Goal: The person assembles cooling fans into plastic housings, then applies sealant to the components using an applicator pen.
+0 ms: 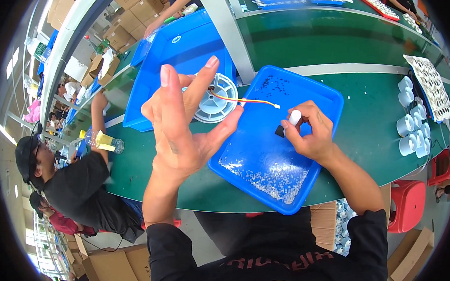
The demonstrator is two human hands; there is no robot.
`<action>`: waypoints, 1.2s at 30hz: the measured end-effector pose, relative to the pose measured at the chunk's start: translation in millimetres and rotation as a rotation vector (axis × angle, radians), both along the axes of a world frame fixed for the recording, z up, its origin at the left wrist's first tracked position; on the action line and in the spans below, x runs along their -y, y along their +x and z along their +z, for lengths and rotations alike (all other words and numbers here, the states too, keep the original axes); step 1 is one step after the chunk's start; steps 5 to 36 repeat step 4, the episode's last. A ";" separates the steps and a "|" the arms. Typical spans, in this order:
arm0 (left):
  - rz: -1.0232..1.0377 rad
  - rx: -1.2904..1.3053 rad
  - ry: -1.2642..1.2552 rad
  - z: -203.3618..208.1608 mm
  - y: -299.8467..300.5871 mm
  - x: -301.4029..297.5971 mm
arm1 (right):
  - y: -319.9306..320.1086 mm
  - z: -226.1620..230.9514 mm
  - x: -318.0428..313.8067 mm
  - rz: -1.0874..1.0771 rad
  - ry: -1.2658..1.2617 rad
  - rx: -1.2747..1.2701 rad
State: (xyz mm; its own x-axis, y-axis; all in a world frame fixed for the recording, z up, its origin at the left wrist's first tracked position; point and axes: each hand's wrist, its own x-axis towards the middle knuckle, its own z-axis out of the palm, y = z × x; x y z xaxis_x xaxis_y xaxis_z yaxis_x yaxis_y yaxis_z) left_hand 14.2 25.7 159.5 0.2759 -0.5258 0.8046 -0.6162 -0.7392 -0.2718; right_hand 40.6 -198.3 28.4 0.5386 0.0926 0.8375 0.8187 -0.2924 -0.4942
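My left hand is raised over the left edge of a blue tray, two fingers stretched upward. Its thumb lies at the rim of a round pale-blue plastic part with a spoked face, which it holds; other gripping fingers are partly hidden. From the part's hub a red and yellow cable runs right to a small white connector. Above the tray my right hand is closed round a small tool with a white round end and a black square piece.
Small clear bits lie at the tray's near end, small black pieces at its far end. A large blue bin stands left, beside a bottle. White cups line the right. A co-worker sits at left.
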 end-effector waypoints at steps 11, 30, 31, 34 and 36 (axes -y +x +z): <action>0.015 0.018 0.010 -0.9 1.1 -2.9 | 0.4 1.5 0.9 0.004 -0.015 0.017; 0.015 0.018 0.010 -0.9 1.1 -2.9 | 0.4 1.5 0.9 0.004 -0.015 0.017; 0.015 0.018 0.010 -0.9 1.1 -2.9 | 0.4 1.5 0.9 0.004 -0.015 0.017; 0.015 0.018 0.010 -0.9 1.1 -2.9 | 0.4 1.5 0.9 0.004 -0.015 0.017; 0.015 0.018 0.010 -0.9 1.1 -2.9 | 0.4 1.5 0.9 0.004 -0.015 0.017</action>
